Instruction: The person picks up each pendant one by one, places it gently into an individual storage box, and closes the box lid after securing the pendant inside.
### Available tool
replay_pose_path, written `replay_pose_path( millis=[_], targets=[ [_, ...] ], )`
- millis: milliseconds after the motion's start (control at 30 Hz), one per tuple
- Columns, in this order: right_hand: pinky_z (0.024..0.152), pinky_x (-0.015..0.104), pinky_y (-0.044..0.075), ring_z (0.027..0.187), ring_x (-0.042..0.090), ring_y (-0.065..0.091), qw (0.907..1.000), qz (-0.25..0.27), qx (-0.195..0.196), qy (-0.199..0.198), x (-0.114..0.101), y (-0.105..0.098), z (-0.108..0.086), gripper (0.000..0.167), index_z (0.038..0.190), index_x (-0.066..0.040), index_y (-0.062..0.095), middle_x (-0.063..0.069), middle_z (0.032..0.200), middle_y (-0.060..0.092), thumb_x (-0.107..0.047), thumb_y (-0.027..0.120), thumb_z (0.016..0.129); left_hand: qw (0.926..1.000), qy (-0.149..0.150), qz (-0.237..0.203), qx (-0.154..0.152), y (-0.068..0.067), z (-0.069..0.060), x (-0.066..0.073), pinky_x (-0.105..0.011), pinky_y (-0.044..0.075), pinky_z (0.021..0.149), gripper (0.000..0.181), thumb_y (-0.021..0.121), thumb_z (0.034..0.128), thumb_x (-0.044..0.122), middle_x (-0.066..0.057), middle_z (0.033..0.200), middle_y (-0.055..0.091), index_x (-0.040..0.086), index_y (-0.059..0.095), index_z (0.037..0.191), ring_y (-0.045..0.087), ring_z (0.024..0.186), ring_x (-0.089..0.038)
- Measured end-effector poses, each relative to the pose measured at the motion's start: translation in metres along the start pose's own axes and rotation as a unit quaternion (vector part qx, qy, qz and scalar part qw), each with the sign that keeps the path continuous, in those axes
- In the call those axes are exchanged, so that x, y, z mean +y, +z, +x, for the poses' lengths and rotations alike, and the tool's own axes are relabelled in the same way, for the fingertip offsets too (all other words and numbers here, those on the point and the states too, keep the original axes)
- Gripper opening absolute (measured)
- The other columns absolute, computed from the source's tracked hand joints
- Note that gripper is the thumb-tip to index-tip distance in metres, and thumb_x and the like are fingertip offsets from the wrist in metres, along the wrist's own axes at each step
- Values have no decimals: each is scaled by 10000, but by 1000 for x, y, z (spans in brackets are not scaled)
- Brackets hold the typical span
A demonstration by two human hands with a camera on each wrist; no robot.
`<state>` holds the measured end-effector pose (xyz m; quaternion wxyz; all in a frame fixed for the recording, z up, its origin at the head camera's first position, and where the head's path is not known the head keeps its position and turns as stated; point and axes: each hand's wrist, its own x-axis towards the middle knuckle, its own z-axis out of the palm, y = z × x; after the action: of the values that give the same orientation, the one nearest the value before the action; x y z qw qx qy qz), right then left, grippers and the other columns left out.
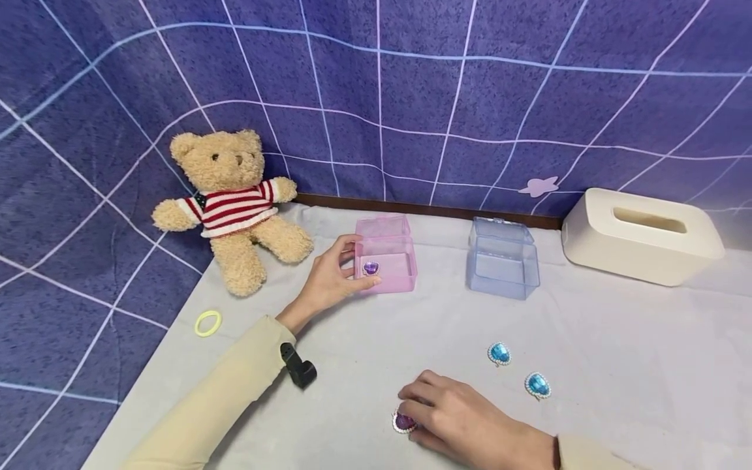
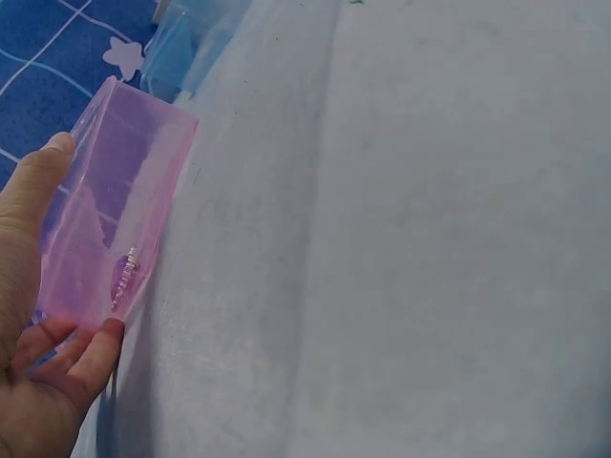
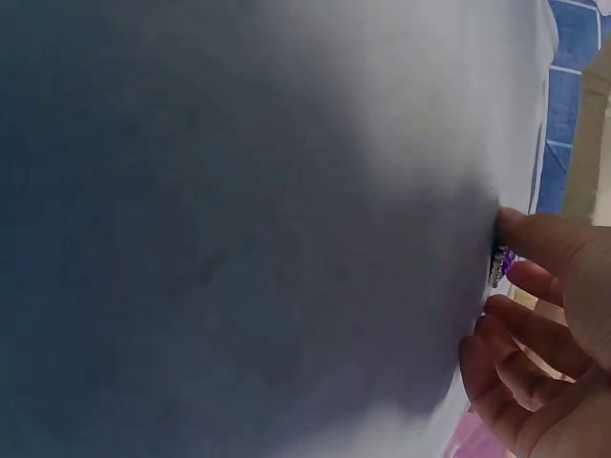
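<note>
My left hand [image 1: 333, 277] grips the left end of an open pink see-through box [image 1: 399, 282], thumb at the front and fingers behind. Inside that box lies a purple gem [image 1: 371, 268] with a beaded rim; the left wrist view also shows the box [image 2: 143, 143] and its gem [image 2: 124, 277]. Lower down, my right hand [image 1: 464, 418] has its thumb and fingers at a second purple gem [image 1: 403, 422] with a pale beaded edge, on the table. In the right wrist view this gem [image 3: 506, 261] shows between thumb and forefinger, partly hidden.
An open blue see-through box [image 1: 504, 271] stands right of the pink one. Two blue gems [image 1: 499, 354] lie beyond the right hand. A cream tissue box [image 1: 640, 241] is at the back right, a teddy bear [image 1: 237, 209] at the left, near a yellow ring [image 1: 208, 323].
</note>
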<state>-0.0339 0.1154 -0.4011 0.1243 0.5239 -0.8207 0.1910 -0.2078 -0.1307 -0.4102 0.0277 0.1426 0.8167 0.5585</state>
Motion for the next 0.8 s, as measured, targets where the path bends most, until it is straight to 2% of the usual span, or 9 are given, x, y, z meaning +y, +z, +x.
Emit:
replay_pose_path(
  millis=[67, 133, 267, 400, 633, 800],
  targets=[
    [821, 152, 496, 940, 47, 573, 9999, -67, 95, -59, 0, 3, 1, 210, 970, -183, 666, -100, 999, 659, -180, 771, 789, 10000, -35, -38, -14, -1, 0, 0, -401, 499, 1002, 848, 890, 679, 146, -240, 1351, 505, 61, 426, 1384, 504, 1290, -361],
    [819, 135, 489, 927, 37, 568, 9998, -79, 128, -108, 0, 4, 2, 190, 955, -187, 674, -116, 979, 665, -167, 769, 791, 9999, -48, -99, -47, -1, -4, 9, -429, 487, 1014, 838, 876, 693, 109, -271, 1359, 489, 28, 416, 1388, 489, 1299, -389],
    [812, 125, 484, 906, 33, 563, 9998, -72, 118, -154, 0, 4, 3, 182, 948, -184, 676, -130, 954, 668, -151, 763, 791, 9999, -100, -128, -59, 0, -4, 13, -443, 477, 1021, 838, 866, 700, 86, -290, 1373, 474, 15, 404, 1396, 475, 1308, -405],
    [812, 129, 482, 909, 27, 560, 9999, 10, 97, -107, 0, 4, 4, 186, 957, -192, 667, -137, 956, 664, -147, 754, 798, 10000, -92, -10, 12, -1, -1, 3, -392, 497, 1004, 849, 887, 684, 151, -232, 1366, 500, 65, 423, 1390, 501, 1297, -349],
    [824, 137, 472, 938, 25, 558, 9996, 238, 155, -51, 0, 1, 2, 190, 978, -209, 653, -131, 993, 644, -149, 736, 818, 10000, -34, 63, 34, 0, -1, 4, -340, 512, 980, 841, 889, 683, 170, -218, 1353, 509, 73, 428, 1380, 520, 1282, -324],
    [850, 141, 484, 968, 48, 576, 9984, 399, 384, -133, 0, -6, 4, 191, 1006, -179, 655, -89, 1039, 633, -149, 730, 833, 9999, -25, 88, 49, 0, -2, 2, -334, 512, 979, 845, 888, 684, 159, -218, 1349, 510, 69, 423, 1385, 520, 1280, -325]
  ],
)
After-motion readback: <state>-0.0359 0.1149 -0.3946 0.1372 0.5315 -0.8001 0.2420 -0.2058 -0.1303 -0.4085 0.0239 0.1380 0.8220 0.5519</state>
